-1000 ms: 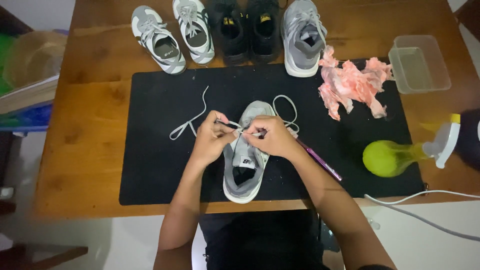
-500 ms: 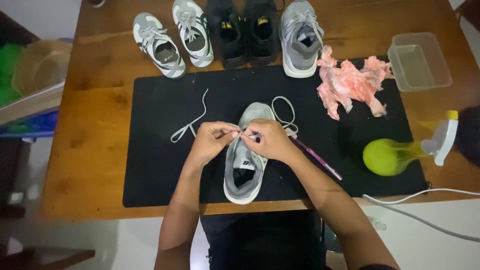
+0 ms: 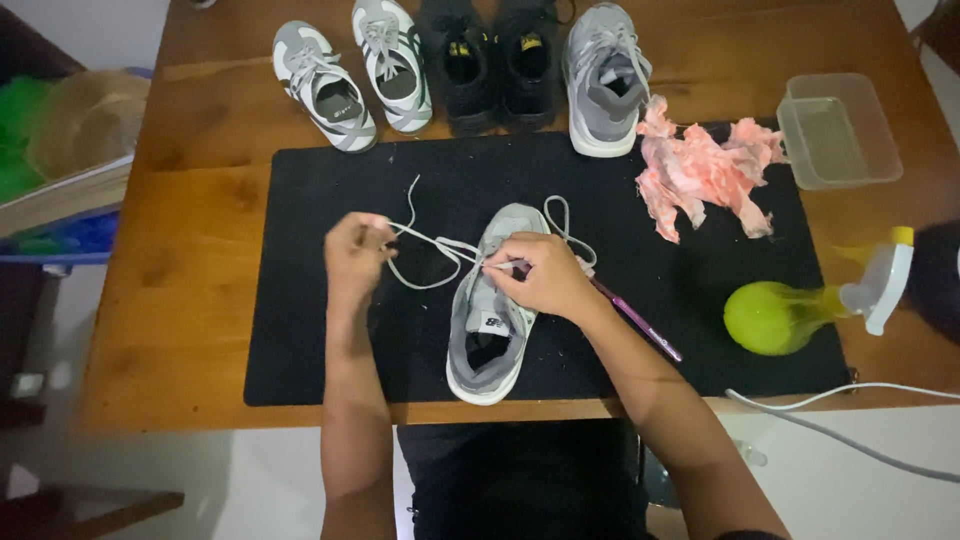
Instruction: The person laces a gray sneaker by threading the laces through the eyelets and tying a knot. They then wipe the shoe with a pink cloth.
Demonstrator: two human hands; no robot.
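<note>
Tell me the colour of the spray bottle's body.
Yellow-green, with a white trigger head; the spray bottle shows in the head view.

Bare forearms, dark clothing below

Left hand (image 3: 355, 255) pulls white lace (image 3: 430, 243); right hand (image 3: 545, 280) steadies grey shoe (image 3: 490, 320).

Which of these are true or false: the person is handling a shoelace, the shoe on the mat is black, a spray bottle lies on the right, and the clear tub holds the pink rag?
1. The left hand pulls a white lace. True.
2. The shoe on the mat is black. False: it is grey and white.
3. A green spray bottle lies at the right. True.
4. The pink rag sits inside the clear tub. False: it lies beside it, on the black mat.
</note>
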